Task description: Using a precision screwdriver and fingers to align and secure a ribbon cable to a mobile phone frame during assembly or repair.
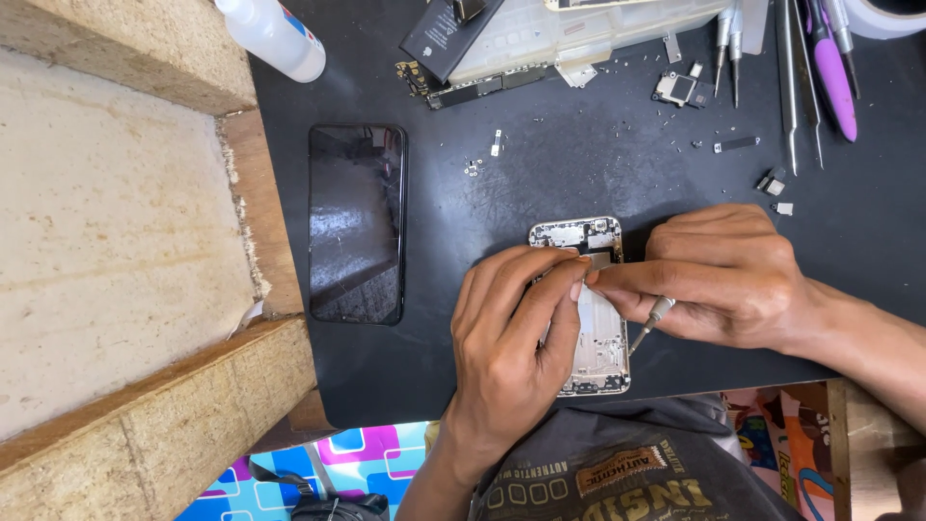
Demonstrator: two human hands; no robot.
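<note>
Black mat (579,174) covers the counter, w/ an opened phone shell (598,338) lying face-up near the front edge. Left hand (511,328) lies over the shell's left side, fingertips pinched together at a small part near the top. Right hand (733,275) comes in from the right, index finger meeting the left's fingertips, grip clamped on a small screwdriver (651,320) angled down-left, tip just beside the shell's right edge. Dark phone (356,222) lies screen-up to the left, well apart. Tweezers & tools (801,68) sit at top right; white bottle (275,34) top left.
</note>
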